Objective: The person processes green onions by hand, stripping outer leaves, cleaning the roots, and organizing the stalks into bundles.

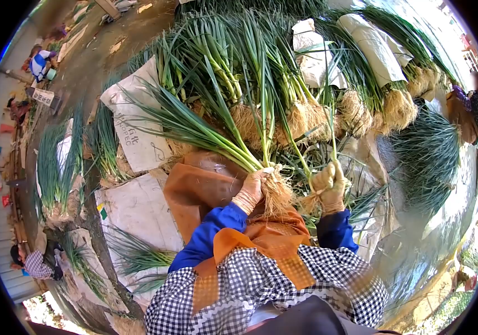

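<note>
My left hand (250,191), in a pale glove, is closed round a bunch of green onions (225,139) near the root end. Their green leaves fan out to the upper left, and the stringy tan roots (277,192) hang out past my fingers over my lap. My right hand (330,187), likewise gloved, is closed on a few green onion stalks (334,134) with roots showing beside the fingers. Right in front of both hands lies a large pile of green onions (239,61), roots towards me. An orange-brown apron (205,181) covers my lap.
White sacks (144,120) lie over and beside the pile. Another heap of green onions (426,156) lies at the right, near a person (476,106). More bundles (55,167) lie on the left. People (35,262) sit along the left side. A flat sack (138,206) is beside my lap.
</note>
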Demonstrator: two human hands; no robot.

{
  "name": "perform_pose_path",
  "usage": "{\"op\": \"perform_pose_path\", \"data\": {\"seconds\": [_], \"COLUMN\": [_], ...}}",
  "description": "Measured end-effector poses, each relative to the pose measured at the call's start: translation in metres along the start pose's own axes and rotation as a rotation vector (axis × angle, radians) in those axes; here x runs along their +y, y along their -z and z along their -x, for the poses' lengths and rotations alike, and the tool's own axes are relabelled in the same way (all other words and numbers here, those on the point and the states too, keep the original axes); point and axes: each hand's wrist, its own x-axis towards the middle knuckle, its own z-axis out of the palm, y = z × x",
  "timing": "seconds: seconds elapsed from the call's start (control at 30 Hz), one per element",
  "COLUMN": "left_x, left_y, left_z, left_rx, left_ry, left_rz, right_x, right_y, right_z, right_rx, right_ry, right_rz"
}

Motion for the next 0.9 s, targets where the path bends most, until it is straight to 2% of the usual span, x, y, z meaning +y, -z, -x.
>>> {"op": "perform_pose_path", "data": {"seconds": [0.03,0.1,0.13,0.17,0.23,0.37,0.4,0.43,0.47,0.5,0.57,0.63,0.73,0.83,0.9], "left_x": [0.002,0.009,0.010,0.003,-0.006,-0.020,-0.020,-0.021,-0.022,-0.024,-0.020,-0.016,-0.014,-0.023,-0.017], "left_y": [0.002,-0.012,-0.022,-0.015,-0.021,-0.020,-0.017,-0.016,-0.017,-0.019,-0.018,-0.022,-0.025,-0.010,-0.016], "left_z": [0.002,0.017,0.024,0.020,0.033,0.037,0.041,0.040,0.039,0.037,0.033,0.037,0.038,0.025,0.027], "left_rx": [0.009,-0.152,-0.119,-0.131,-0.072,0.051,0.020,0.021,0.033,0.045,0.096,0.093,0.057,0.140,0.155], "left_ry": [-0.005,0.127,0.122,0.239,0.279,0.280,0.180,0.182,0.158,0.135,0.161,0.143,0.114,0.099,0.110], "left_rz": [-0.004,0.075,0.043,0.014,-0.195,-0.022,-0.097,-0.099,-0.129,-0.157,-0.103,-0.164,-0.166,-0.192,-0.128], "right_x": [0.008,0.011,0.016,0.021,0.041,0.069,0.068,0.064,0.064,0.061,0.048,0.055,0.059,0.071,0.061], "right_y": [0.006,0.005,0.007,0.007,-0.009,-0.023,-0.026,-0.029,-0.028,-0.027,-0.028,-0.002,-0.006,0.000,-0.006], "right_z": [-0.003,-0.002,-0.003,-0.006,-0.012,-0.014,-0.010,-0.006,-0.005,-0.002,-0.002,-0.016,-0.028,-0.037,-0.034], "right_rx": [-0.021,-0.011,-0.012,-0.016,-0.037,-0.010,-0.047,-0.081,-0.064,-0.007,0.159,0.295,0.123,0.117,0.114], "right_ry": [-0.054,-0.098,-0.108,-0.111,-0.080,-0.080,-0.056,-0.030,-0.055,-0.043,-0.069,-0.201,-0.304,-0.169,-0.208], "right_rz": [-0.055,-0.056,-0.102,-0.149,-0.063,0.403,0.481,0.563,0.404,0.409,0.547,0.683,0.781,0.739,0.681]}}
